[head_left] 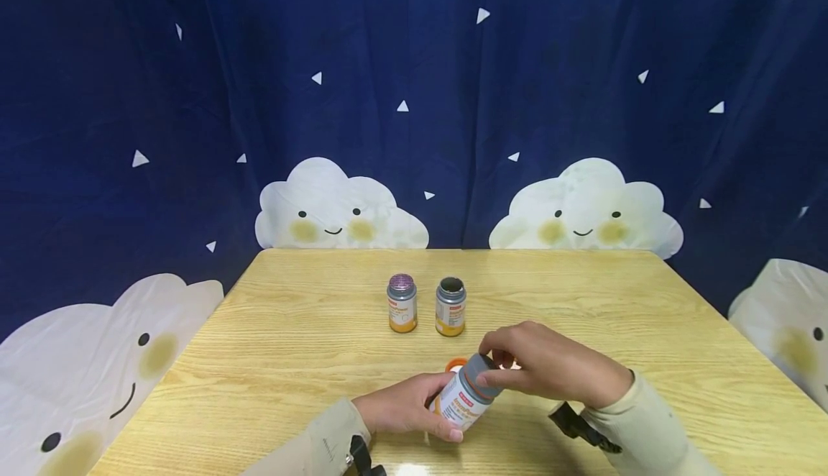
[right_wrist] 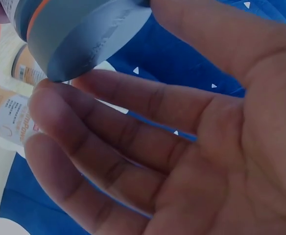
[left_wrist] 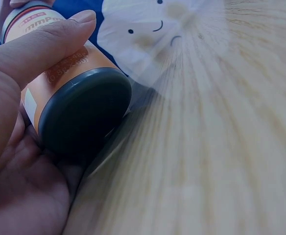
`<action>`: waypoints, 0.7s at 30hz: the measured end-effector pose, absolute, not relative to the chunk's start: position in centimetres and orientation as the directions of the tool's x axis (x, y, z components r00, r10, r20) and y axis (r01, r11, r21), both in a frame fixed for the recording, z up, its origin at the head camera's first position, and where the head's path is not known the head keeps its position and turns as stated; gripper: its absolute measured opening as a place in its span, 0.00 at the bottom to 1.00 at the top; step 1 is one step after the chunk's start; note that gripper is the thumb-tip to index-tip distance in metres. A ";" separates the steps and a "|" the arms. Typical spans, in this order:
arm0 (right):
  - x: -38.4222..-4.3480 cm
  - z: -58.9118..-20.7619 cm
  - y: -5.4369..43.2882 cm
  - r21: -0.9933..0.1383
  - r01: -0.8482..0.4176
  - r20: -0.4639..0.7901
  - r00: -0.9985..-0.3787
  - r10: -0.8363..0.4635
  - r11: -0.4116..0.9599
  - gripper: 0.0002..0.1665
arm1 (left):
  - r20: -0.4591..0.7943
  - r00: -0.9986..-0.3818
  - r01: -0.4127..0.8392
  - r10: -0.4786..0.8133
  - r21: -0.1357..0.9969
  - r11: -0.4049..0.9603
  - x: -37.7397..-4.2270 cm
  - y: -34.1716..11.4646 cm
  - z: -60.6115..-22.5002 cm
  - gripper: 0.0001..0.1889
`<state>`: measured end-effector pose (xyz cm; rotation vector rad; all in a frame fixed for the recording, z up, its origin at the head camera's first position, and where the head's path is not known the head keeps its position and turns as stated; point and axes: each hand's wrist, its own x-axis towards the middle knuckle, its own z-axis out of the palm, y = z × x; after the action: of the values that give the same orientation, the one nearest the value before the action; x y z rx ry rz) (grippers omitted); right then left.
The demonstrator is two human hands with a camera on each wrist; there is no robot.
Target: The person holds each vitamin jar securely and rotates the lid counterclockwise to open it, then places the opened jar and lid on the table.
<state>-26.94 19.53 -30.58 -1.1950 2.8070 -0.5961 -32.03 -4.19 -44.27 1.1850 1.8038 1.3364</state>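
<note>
My left hand [head_left: 402, 405] grips a grey pill bottle [head_left: 458, 403] with a white and orange label, tilted up to the right. In the left wrist view the thumb lies across the label, and the bottle's dark base [left_wrist: 86, 110] faces the camera. On the bottle's mouth sits a grey cap [head_left: 480, 369] with an orange band at its lower edge. My right hand [head_left: 553, 364] pinches this cap between thumb and fingers. Whether the cap is loose cannot be told. Behind the held bottle an orange-rimmed cap [head_left: 456, 362] lies partly hidden on the table.
Two similar bottles stand farther back on the wooden table [head_left: 310, 318]. The left bottle [head_left: 402, 310] has a purplish shiny top, while the right bottle [head_left: 451, 314] shows a dark, uncapped mouth. A dark blue curtain [head_left: 453, 102] with clouds hangs behind the table.
</note>
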 end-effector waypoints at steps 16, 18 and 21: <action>-26.8 -30.2 19.8 -0.369 -0.718 0.101 -0.663 -0.742 0.591 0.23 | 0.045 -0.426 0.297 0.904 0.950 0.093 -32.1 -4.2 -44.2 0.26; -26.7 -30.2 19.8 -0.375 -0.711 0.097 -0.668 -0.738 0.595 0.23 | 0.040 -0.422 0.293 0.906 0.951 0.095 -32.1 -4.2 -44.2 0.26; -26.7 -30.3 19.7 -0.369 -0.698 0.094 -0.685 -0.722 0.614 0.21 | 0.036 -0.417 0.293 0.908 0.951 0.096 -32.1 -4.2 -44.2 0.25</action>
<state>-26.67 19.68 -30.27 -1.2174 2.7649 -0.5888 -32.14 -4.21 -44.24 1.1787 1.7856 1.3329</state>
